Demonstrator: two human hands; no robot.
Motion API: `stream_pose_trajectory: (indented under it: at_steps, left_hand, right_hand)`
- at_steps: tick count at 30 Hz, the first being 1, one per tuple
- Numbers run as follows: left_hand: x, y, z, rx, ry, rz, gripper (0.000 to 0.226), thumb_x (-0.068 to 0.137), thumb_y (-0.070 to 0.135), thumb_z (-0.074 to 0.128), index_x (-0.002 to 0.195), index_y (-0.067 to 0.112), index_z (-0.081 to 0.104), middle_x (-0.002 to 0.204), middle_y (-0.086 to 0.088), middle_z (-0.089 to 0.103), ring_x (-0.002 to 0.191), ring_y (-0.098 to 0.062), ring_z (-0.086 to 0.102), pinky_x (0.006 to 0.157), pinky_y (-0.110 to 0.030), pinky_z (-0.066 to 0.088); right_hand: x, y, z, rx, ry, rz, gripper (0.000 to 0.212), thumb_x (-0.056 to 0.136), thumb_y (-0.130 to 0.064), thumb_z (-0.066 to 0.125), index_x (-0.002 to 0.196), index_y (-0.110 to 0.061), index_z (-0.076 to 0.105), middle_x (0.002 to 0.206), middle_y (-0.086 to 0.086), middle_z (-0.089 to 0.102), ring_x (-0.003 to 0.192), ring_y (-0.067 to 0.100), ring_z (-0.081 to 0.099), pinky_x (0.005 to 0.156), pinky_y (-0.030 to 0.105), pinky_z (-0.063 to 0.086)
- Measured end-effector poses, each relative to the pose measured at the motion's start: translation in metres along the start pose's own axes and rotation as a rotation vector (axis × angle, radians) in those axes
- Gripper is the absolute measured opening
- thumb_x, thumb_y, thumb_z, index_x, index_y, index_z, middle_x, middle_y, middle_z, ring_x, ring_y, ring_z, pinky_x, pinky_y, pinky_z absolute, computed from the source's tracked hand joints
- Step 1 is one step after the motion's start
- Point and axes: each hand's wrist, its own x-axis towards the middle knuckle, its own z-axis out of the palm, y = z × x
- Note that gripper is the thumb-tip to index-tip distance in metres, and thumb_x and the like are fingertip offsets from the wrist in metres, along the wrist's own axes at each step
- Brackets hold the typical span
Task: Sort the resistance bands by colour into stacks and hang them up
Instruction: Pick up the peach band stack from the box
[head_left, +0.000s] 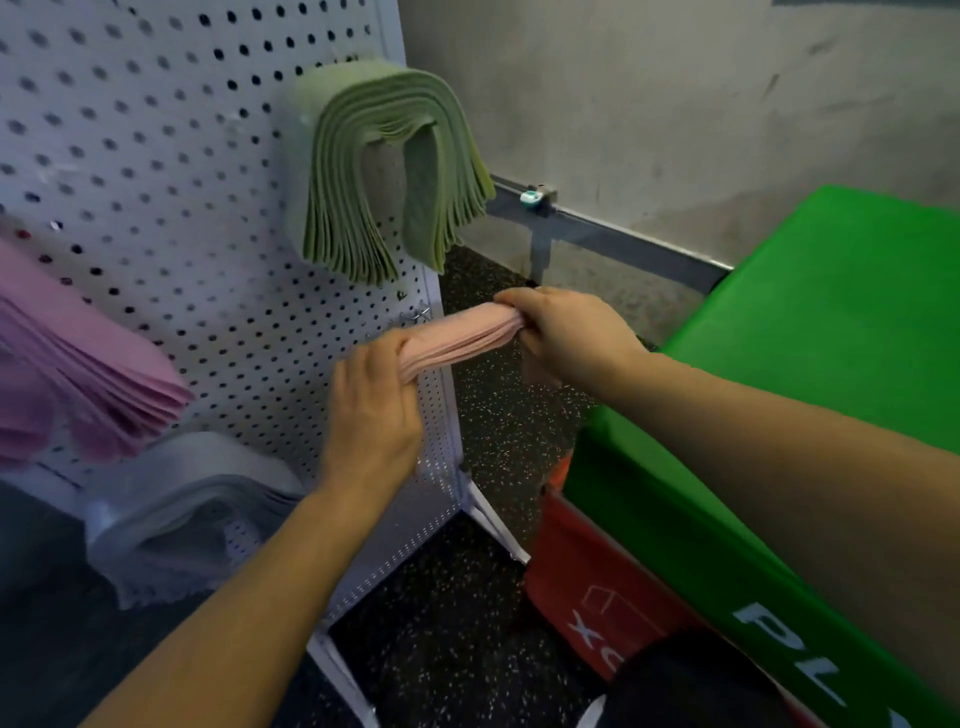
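Note:
A stack of peach-pink resistance bands (457, 338) is held level in front of the white pegboard (156, 171). My left hand (371, 410) grips its left end and my right hand (566, 332) grips its right end. A metal hook (418, 315) pokes out of the board just behind the stack. A stack of green bands (384, 166) hangs draped over a hook higher up. A stack of pink bands (88, 374) hangs at the left. Below it hangs a stack of grey-white bands (192, 509).
The pegboard stands on a white frame (493, 519) on black speckled floor (447, 634). A green padded box (810, 364) stands at the right, with a red box (587, 587) against its front. A concrete wall (675, 104) lies behind.

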Motion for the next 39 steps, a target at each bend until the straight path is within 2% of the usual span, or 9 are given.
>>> stream_pose_trajectory:
  at_steps: [6, 11, 15, 21, 25, 28, 32, 36, 39]
  left_hand:
    - [0.015, -0.019, 0.020, 0.097, 0.147, -0.105, 0.033, 0.096, 0.022, 0.038, 0.125, 0.008, 0.046, 0.118, -0.021, 0.057, 0.100, -0.036, 0.052, 0.077, -0.049, 0.043]
    - [0.016, -0.032, 0.039, 0.122, 0.133, -0.170, 0.040, 0.093, 0.021, 0.043, 0.133, 0.014, 0.041, 0.129, -0.018, 0.055, 0.117, -0.040, 0.051, 0.086, -0.057, 0.046]
    - [0.009, -0.042, 0.056, 0.140, 0.093, -0.142, 0.044, 0.094, 0.026, 0.037, 0.138, 0.019, 0.036, 0.131, -0.019, 0.056, 0.118, -0.041, 0.052, 0.090, -0.057, 0.046]
    - [0.008, -0.042, 0.065, 0.059, 0.111, -0.130, 0.046, 0.097, 0.035, 0.045, 0.137, 0.016, 0.035, 0.133, -0.018, 0.054, 0.116, -0.038, 0.054, 0.084, -0.056, 0.052]
    - [0.004, -0.040, 0.067, 0.059, 0.065, -0.165, 0.062, 0.097, 0.056, 0.036, 0.145, 0.018, 0.028, 0.143, -0.017, 0.046, 0.125, -0.034, 0.049, 0.092, -0.055, 0.046]
    - [0.002, -0.038, 0.064, 0.021, 0.055, -0.173, 0.061, 0.096, 0.054, 0.038, 0.146, 0.021, 0.027, 0.150, -0.015, 0.038, 0.134, -0.032, 0.042, 0.098, -0.056, 0.042]
    - [0.001, -0.035, 0.054, -0.001, 0.043, -0.188, 0.061, 0.095, 0.046, 0.047, 0.147, 0.017, 0.032, 0.153, -0.010, 0.034, 0.136, -0.030, 0.041, 0.098, -0.056, 0.044]
    - [0.005, -0.032, 0.048, -0.016, 0.015, -0.173, 0.056, 0.098, 0.036, 0.051, 0.147, 0.017, 0.031, 0.153, -0.012, 0.033, 0.130, -0.034, 0.049, 0.091, -0.056, 0.053]
    - [0.009, -0.030, 0.043, 0.020, -0.009, -0.153, 0.054, 0.098, 0.039, 0.049, 0.146, 0.024, 0.030, 0.152, -0.010, 0.033, 0.124, -0.036, 0.052, 0.090, -0.053, 0.052]
  right_hand:
    - [0.042, -0.011, 0.019, 0.009, 0.047, -0.030, 0.045, 0.098, -0.023, 0.053, 0.142, -0.029, 0.049, 0.123, 0.001, 0.067, 0.106, 0.023, 0.064, 0.084, 0.035, 0.051]
    - [0.057, -0.011, 0.047, 0.104, -0.003, 0.031, 0.043, 0.096, -0.019, 0.056, 0.138, -0.026, 0.052, 0.113, 0.000, 0.071, 0.098, 0.023, 0.066, 0.083, 0.038, 0.055]
    - [0.055, -0.009, 0.072, 0.172, -0.077, 0.098, 0.035, 0.098, -0.024, 0.056, 0.134, -0.024, 0.054, 0.099, -0.001, 0.072, 0.084, 0.020, 0.068, 0.076, 0.036, 0.056]
    - [0.049, -0.016, 0.086, 0.376, -0.151, 0.128, 0.023, 0.098, -0.031, 0.056, 0.117, -0.019, 0.059, 0.083, -0.009, 0.067, 0.072, 0.012, 0.067, 0.066, 0.031, 0.055]
    - [0.050, -0.018, 0.092, 0.409, -0.182, 0.158, 0.018, 0.099, -0.032, 0.054, 0.112, -0.019, 0.055, 0.093, 0.003, 0.069, 0.081, 0.021, 0.065, 0.066, 0.031, 0.048]
    - [0.049, -0.018, 0.092, 0.447, -0.215, 0.181, 0.018, 0.099, -0.032, 0.057, 0.112, -0.020, 0.054, 0.096, 0.003, 0.068, 0.083, 0.021, 0.066, 0.072, 0.036, 0.054]
    - [0.045, -0.017, 0.086, 0.471, -0.191, 0.162, 0.027, 0.098, -0.030, 0.059, 0.124, -0.024, 0.053, 0.095, -0.002, 0.066, 0.077, 0.011, 0.063, 0.065, 0.029, 0.050]
    - [0.043, -0.014, 0.078, 0.402, -0.175, 0.177, 0.025, 0.099, -0.031, 0.056, 0.123, -0.025, 0.058, 0.095, -0.005, 0.064, 0.074, 0.009, 0.060, 0.066, 0.028, 0.048]
    - [0.042, -0.015, 0.075, 0.427, -0.200, 0.215, 0.033, 0.097, -0.032, 0.060, 0.129, -0.028, 0.056, 0.103, -0.004, 0.066, 0.083, 0.013, 0.065, 0.073, 0.030, 0.054]
